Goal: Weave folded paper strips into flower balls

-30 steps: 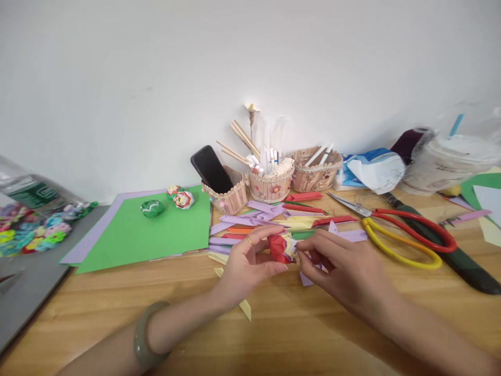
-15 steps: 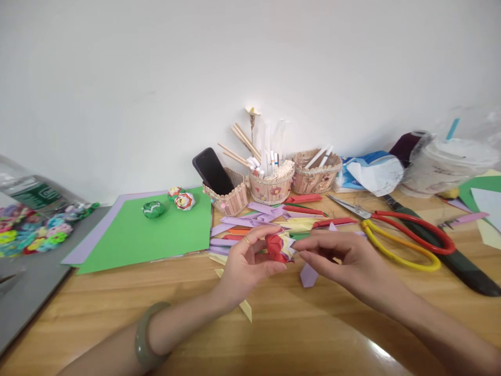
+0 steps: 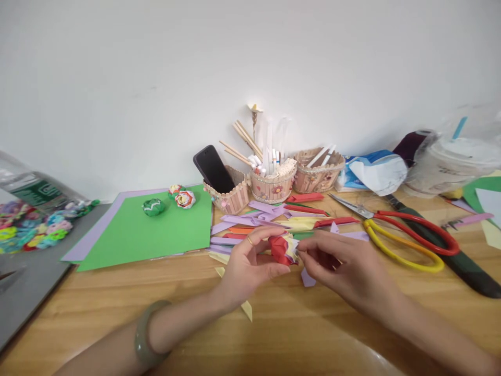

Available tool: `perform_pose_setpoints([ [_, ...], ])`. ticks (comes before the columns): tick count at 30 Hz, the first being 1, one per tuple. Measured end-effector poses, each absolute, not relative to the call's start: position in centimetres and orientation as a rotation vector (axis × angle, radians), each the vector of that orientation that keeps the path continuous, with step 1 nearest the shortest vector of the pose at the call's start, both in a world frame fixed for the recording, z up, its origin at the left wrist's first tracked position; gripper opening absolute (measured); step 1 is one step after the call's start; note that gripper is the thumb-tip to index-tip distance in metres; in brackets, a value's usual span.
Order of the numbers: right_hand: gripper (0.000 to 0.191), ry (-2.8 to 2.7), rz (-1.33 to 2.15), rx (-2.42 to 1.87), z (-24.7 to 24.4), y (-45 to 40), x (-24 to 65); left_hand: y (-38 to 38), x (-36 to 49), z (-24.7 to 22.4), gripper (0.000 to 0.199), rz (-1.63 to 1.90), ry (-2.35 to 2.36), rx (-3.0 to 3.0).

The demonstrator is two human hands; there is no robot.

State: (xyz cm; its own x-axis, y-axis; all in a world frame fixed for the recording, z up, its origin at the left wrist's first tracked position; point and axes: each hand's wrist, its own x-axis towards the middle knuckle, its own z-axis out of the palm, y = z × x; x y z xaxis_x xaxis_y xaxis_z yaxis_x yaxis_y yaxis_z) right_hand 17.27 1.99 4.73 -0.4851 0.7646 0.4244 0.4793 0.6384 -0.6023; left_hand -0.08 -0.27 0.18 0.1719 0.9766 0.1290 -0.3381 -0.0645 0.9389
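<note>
My left hand (image 3: pixel 254 263) is closed around a small folded paper ball (image 3: pixel 279 249), red on its left with yellow and white zigzag points on its right. Thumb below and forefinger above keep it over the table's middle. The fingers of my right hand (image 3: pixel 336 261) are pinched at the ball's right side, at a whitish paper tip. Whatever else lies between those fingertips is hidden. Just under the right hand rests a purple paper strip (image 3: pixel 308 278). Behind both hands spreads a pile of folded strips (image 3: pixel 270 210) in purple, red, yellow, orange and green.
Scissors (image 3: pixel 415 243) lie at right over a long dark object (image 3: pixel 462 269). Decorated baskets (image 3: pixel 270 189) line the wall, one holding a phone (image 3: pixel 214 169). Green sheets (image 3: pixel 144 237) at left carry paper balls (image 3: pixel 153 207). A lidded cup (image 3: pixel 454 162) stands far right.
My right fingers have curled in more tightly at the ball's right edge. Both hands and the ball sit slightly farther right in view; the whole scene has shifted a little.
</note>
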Motion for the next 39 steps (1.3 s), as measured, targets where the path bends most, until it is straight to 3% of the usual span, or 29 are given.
perform_pose_setpoints([
  [3,0.013,-2.19,0.203,-0.869,3.8,1.6,17.3,-0.3,0.0,0.2,0.048,1.289,0.781,1.125],
  [7,0.013,-2.179,0.181,-0.855,3.9,1.3,17.2,-0.3,0.0,0.3,0.047,1.313,0.796,1.129],
  [11,0.013,-2.1,0.686,-1.001,5.0,1.6,17.3,-0.3,0.0,0.3,0.047,1.338,0.812,1.106],
  [15,0.025,-1.948,1.341,-1.095,5.2,2.5,17.7,-0.3,0.0,0.4,0.047,1.343,0.814,1.107],
  [18,0.03,-1.896,1.518,-1.09,4.8,2.9,18.0,-0.3,-0.1,0.4,0.047,1.338,0.817,1.099],
  [33,0.021,-1.804,1.505,-1.185,5.5,2.3,17.2,-0.3,0.0,0.6,0.046,1.296,0.782,1.084],
  [39,0.028,-1.925,1.29,-1.104,5.4,2.0,17.2,-0.4,0.0,0.6,0.047,1.256,0.779,1.056],
])
